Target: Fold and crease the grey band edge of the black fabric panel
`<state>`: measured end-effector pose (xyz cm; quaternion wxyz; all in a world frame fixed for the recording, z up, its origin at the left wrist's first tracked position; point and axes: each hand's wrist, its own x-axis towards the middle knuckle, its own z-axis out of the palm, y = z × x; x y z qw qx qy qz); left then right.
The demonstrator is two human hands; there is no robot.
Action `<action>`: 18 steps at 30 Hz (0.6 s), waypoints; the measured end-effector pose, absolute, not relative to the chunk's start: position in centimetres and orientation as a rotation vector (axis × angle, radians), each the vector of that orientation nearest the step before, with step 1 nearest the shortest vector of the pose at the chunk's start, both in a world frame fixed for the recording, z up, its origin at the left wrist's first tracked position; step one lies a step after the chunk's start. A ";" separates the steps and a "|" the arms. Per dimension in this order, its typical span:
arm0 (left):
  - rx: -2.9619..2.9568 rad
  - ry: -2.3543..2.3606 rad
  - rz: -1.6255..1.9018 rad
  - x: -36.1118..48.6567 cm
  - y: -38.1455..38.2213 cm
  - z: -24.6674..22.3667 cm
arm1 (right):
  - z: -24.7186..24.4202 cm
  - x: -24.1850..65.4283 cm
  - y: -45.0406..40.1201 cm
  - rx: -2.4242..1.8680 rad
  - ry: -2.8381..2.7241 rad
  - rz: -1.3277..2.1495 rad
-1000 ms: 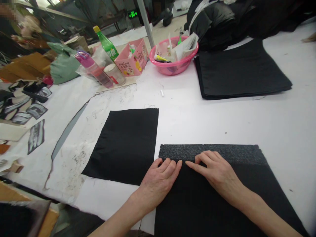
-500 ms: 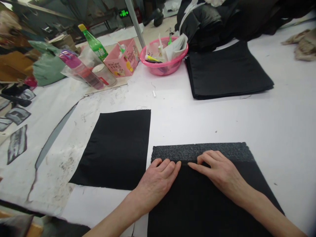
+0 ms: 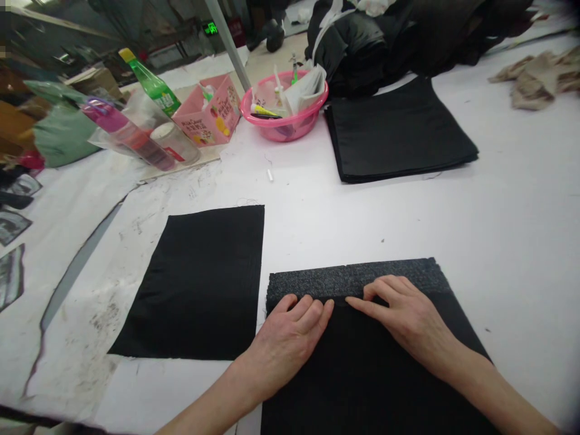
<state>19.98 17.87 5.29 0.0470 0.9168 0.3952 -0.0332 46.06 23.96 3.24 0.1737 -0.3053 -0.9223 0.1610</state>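
A black fabric panel (image 3: 362,374) lies flat in front of me, with a speckled dark grey strip (image 3: 317,281) along its far edge. My left hand (image 3: 294,329) rests on the panel's left part, its curled fingertips gripping the cloth just below the strip. A short gap to the right, my right hand (image 3: 408,314) is closed in a pinch on the same line, thumb reaching towards the left fingers. The fingertips partly cover the cloth they hold. To the left lies a second black fabric piece (image 3: 194,284), apart from both hands.
Behind stands a stack of black fabric pieces (image 3: 403,133), beside a pink basin (image 3: 285,121) of small items. A pink box (image 3: 208,115), a green bottle (image 3: 154,84) and a purple-lidded bottle (image 3: 127,133) are at back left. A beige cloth (image 3: 539,78) lies far right.
The whole view has shifted, so most table items appear slightly further left. Both hands keep nearly the same hold along the strip's lower edge.
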 end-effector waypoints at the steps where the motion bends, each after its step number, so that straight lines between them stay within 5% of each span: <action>1: 2.791 1.202 -0.108 20.0 17.9 5.3 | 3.2 46.2 24.0 -0.872 -2.610 0.458; 18: 2.856 1.129 -0.091 21.8 18.9 5.3 | 3.9 48.1 23.9 -0.905 -2.599 0.398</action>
